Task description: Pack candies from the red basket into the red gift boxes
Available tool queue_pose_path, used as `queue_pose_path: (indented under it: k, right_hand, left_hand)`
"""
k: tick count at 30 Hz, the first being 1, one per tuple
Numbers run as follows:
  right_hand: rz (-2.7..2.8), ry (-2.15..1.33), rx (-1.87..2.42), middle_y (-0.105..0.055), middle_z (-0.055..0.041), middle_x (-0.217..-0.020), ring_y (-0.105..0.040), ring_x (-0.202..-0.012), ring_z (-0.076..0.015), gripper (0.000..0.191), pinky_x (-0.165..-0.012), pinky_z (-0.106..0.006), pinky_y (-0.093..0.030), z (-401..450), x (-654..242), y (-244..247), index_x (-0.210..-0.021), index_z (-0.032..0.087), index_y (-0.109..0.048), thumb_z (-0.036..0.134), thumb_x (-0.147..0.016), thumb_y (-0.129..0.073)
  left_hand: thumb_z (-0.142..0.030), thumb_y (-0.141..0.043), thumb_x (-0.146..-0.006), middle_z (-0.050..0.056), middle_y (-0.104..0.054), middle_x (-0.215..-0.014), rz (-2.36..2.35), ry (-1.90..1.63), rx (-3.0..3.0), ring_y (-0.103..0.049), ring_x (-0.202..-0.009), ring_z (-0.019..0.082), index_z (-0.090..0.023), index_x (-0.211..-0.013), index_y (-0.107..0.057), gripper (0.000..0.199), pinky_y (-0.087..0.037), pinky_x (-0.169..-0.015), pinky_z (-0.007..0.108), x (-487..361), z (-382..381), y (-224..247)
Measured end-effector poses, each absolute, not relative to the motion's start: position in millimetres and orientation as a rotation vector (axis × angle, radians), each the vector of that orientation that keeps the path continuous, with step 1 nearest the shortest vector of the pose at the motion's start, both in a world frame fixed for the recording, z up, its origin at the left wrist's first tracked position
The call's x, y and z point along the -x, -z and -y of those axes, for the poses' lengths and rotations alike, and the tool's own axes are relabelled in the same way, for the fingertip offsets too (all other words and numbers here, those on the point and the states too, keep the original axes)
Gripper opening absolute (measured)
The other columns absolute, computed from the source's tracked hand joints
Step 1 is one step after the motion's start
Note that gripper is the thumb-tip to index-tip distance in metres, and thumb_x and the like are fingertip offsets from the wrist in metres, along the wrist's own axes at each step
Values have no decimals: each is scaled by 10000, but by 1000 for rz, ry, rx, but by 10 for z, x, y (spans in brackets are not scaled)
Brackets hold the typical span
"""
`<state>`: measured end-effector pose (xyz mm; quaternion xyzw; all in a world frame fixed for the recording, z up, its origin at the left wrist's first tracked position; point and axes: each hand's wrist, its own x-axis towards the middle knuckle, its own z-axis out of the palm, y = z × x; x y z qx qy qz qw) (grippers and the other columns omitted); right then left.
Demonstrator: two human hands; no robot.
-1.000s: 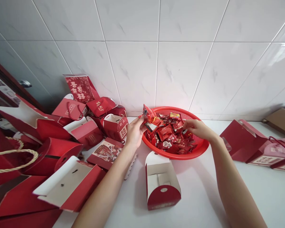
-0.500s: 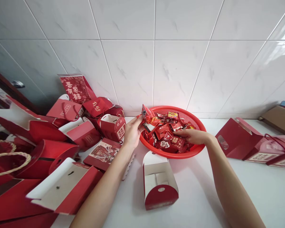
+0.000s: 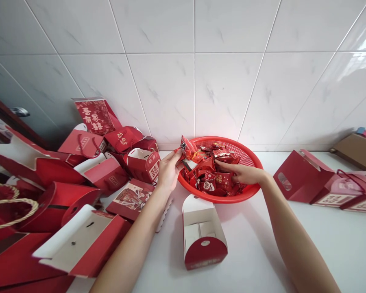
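Observation:
Several red wrapped candies [image 3: 188, 149] are pinched between the thumb and fingers of my left hand [image 3: 168, 169], over the left rim of a red plastic basket [image 3: 250, 154]. More candies in shiny red wrappers [image 3: 222, 181] fill the basket. On top of them rests my right hand [image 3: 242, 173], its index finger stretched out and its other fingers partly down among the wrappers; I see nothing held in it. Just in front of the basket, an open red gift box [image 3: 205, 254] with a white inside stands on the white table.
On the left, red gift boxes [image 3: 106, 175] and bags crowd together, some open. A flat printed box [image 3: 132, 197] lies beside my left forearm. At right stand closed red boxes [image 3: 305, 179], with a brown carton [image 3: 356, 152] behind. The tiled wall [image 3: 222, 93] rises behind the basket.
My right hand has shifted slightly left across the candies, and some wrappers under it have moved. My left hand keeps its hold on the candies. The camera view has turned slightly.

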<state>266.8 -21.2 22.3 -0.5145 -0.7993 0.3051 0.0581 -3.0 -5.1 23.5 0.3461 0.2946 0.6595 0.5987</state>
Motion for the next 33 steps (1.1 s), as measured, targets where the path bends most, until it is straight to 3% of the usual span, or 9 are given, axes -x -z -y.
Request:
queue_pose_path:
  k: [5, 7, 10, 11, 13, 16, 21, 25, 33]
  right_hand:
    - [2482, -981, 1467, -311, 48, -1673, -399, -1493, -270, 980, -1167, -398, -427, 260, -2606, -304, -1639, 373, -167, 30, -776, -479]
    - [2514, -963, 1460, -330, 35, -1668, -470, -1445, -282, 972, -1140, -404, -454, 311, -2496, -350, -1643, 373, -140, 34, -795, -473]
    - [2537, -914, 1551, -485, -51, -1581, -682, -1193, -303, 946, -1015, -467, -540, 391, -2220, -360, -1655, 332, -29, 34, -841, -408]
    - [2553, -907, 1522, -452, -65, -1603, -669, -1213, -303, 931, -1026, -467, -531, 410, -2118, -341, -1657, 314, -20, 39, -855, -405]
    - [2631, -830, 1379, -342, -65, -1664, -517, -1400, -316, 868, -1109, -477, -468, 432, -1944, -287, -1659, 278, -122, 44, -874, -410]
    - [2628, -798, 1320, -315, -45, -1675, -387, -1496, -314, 844, -1145, -492, -434, 434, -1843, -241, -1653, 286, -172, 48, -886, -434]
    - [2500, -791, 1373, -563, -45, -1518, -615, -1290, -317, 701, -1069, -487, -498, 395, -2109, -396, -1596, 308, -369, 123, -927, -464]
    - [2172, -634, 1421, -726, -63, -1284, -671, -1186, -259, 452, -988, -393, -548, 318, -2433, -495, -1291, 239, -681, 126, -919, -450]
    - [2278, -580, 1808, -748, -78, -1037, -693, -958, -246, 291, -797, -303, -528, 160, -2592, -355, -1017, 193, -718, 91, -804, -547]
  left_hand:
    - [-332, -968, -467, 12, -772, -757, -682, -1526, -799, -677, -688, 130, -171, -665, -752, 335, -531, -624, 215, 22, 60, -241]
    - [-333, -968, -464, 16, -775, -763, -688, -1536, -796, -684, -692, 136, -174, -681, -761, 340, -536, -627, 221, 15, 58, -237]
    - [-335, -952, -507, 29, -785, -801, -687, -1543, -815, -700, -720, 154, -175, -705, -765, 316, -547, -652, 243, 11, 49, -221]
    - [-338, -948, -516, 33, -787, -809, -687, -1542, -823, -704, -726, 161, -175, -705, -764, 310, -552, -661, 252, 12, 46, -216]
    - [-341, -942, -526, 36, -788, -815, -691, -1542, -837, -708, -734, 170, -176, -710, -764, 304, -559, -676, 266, 18, 43, -210]
    - [-324, -927, -553, 34, -786, -811, -693, -1545, -845, -708, -736, 168, -179, -705, -759, 269, -556, -679, 262, 28, 41, -213]
    - [-305, -923, -553, 29, -779, -783, -696, -1539, -819, -699, -709, 152, -179, -681, -746, 252, -543, -649, 239, 36, 42, -227]
    - [-320, -946, -509, 20, -774, -768, -692, -1531, -814, -689, -691, 139, -178, -690, -755, 299, -536, -628, 222, 42, 41, -226]
    - [-337, -946, -502, 22, -779, -784, -704, -1548, -832, -698, -713, 158, -180, -694, -752, 315, -570, -665, 258, 42, 27, -203]
